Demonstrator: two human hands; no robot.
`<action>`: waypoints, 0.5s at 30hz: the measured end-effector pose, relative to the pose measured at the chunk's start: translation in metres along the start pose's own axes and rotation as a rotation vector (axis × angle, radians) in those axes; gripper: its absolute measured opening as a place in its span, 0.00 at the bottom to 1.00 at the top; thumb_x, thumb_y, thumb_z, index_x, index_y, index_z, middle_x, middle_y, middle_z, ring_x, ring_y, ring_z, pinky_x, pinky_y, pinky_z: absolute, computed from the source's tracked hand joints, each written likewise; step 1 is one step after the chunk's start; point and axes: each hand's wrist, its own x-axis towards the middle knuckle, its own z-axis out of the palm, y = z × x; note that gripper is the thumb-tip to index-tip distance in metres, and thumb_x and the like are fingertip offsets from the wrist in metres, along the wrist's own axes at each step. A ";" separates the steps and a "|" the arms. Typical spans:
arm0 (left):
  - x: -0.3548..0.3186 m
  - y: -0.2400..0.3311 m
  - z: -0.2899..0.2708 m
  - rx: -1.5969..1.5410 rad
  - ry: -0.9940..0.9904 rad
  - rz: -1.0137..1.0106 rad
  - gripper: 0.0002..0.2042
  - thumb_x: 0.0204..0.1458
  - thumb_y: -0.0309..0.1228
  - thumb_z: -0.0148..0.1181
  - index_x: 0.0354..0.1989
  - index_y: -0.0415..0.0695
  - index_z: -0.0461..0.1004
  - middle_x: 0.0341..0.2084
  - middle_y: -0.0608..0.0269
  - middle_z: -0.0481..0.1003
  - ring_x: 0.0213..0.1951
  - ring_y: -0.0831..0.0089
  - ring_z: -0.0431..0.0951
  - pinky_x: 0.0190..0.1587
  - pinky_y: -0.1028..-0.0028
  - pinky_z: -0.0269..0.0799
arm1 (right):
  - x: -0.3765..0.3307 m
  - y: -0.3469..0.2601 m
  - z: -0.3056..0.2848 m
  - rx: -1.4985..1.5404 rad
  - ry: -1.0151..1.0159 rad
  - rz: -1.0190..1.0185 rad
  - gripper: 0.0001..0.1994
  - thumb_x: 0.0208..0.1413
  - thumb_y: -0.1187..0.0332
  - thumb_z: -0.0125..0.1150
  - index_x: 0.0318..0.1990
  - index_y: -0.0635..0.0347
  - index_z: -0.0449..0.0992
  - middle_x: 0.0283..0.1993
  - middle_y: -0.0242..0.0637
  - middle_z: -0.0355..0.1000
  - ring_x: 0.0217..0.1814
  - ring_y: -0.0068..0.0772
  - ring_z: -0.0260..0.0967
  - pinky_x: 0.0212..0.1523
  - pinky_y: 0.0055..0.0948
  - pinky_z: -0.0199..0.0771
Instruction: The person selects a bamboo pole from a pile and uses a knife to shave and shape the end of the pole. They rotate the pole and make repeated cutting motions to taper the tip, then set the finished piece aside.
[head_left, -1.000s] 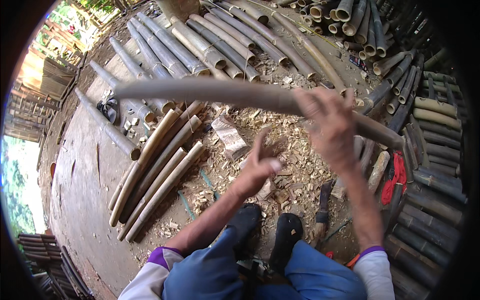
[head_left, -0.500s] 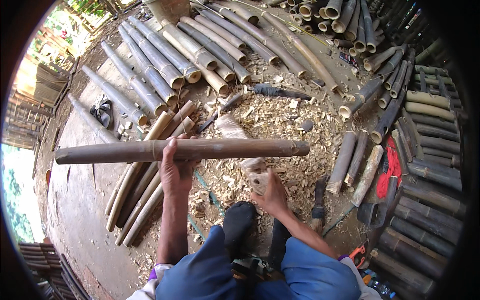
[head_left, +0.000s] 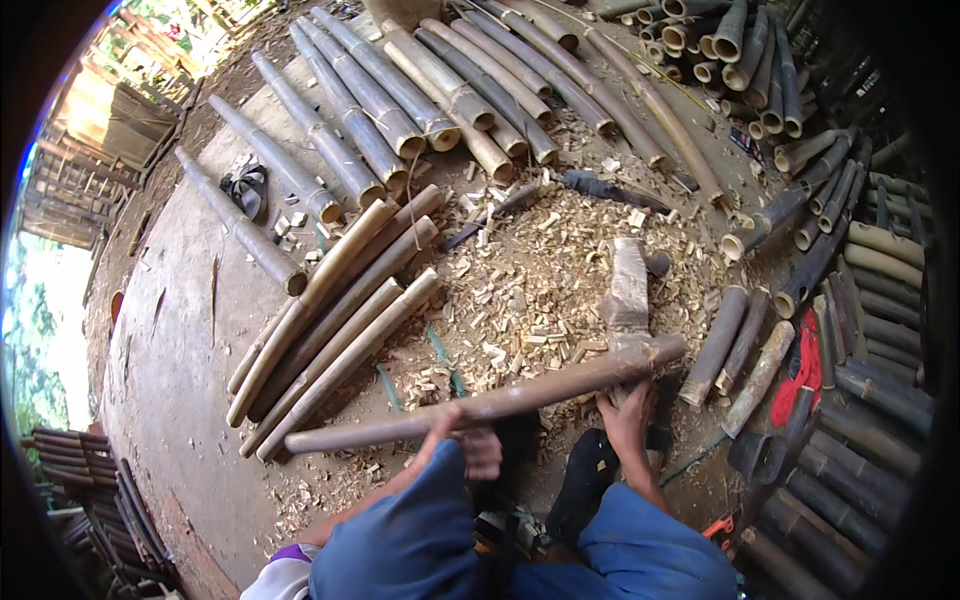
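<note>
Bamboo pole (head_left: 490, 402) near-horizontal, right end raised; both hands (head_left: 625, 415) gripping it.

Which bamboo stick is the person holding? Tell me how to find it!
Find the big patch of pale wood chips on the ground in the middle. Just below it, right above the person's blue knees, one long brown bamboo pole lies crosswise. Unlike the poles piled on the ground, this one is gripped by the left hand and the right hand.
</note>
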 end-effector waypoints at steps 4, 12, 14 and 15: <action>-0.025 0.070 0.069 1.348 0.197 0.783 0.21 0.52 0.34 0.74 0.52 0.36 0.80 0.43 0.51 0.83 0.43 0.53 0.84 0.53 0.58 0.79 | -0.002 0.020 0.001 0.012 -0.031 0.049 0.55 0.43 0.60 0.82 0.73 0.76 0.53 0.72 0.72 0.56 0.75 0.76 0.52 0.77 0.61 0.49; 0.004 0.189 -0.026 1.849 1.222 1.022 0.37 0.31 0.27 0.73 0.57 0.42 0.66 0.53 0.43 0.67 0.58 0.46 0.68 0.58 0.51 0.66 | 0.003 0.002 0.002 0.048 -0.071 0.028 0.52 0.43 0.64 0.81 0.72 0.77 0.54 0.68 0.70 0.60 0.71 0.73 0.58 0.72 0.59 0.58; 0.006 0.194 -0.021 1.920 1.170 0.919 0.35 0.29 0.31 0.76 0.52 0.41 0.69 0.52 0.44 0.66 0.57 0.46 0.69 0.58 0.52 0.67 | 0.002 0.013 0.008 0.020 0.044 -0.037 0.51 0.44 0.64 0.80 0.71 0.77 0.55 0.64 0.68 0.63 0.67 0.72 0.61 0.70 0.58 0.61; 0.005 0.194 -0.020 1.948 1.130 0.905 0.36 0.29 0.33 0.78 0.51 0.40 0.70 0.52 0.45 0.66 0.57 0.46 0.69 0.58 0.52 0.67 | 0.000 0.018 0.009 0.024 0.037 -0.031 0.50 0.45 0.64 0.80 0.71 0.77 0.55 0.63 0.68 0.64 0.66 0.72 0.62 0.69 0.58 0.61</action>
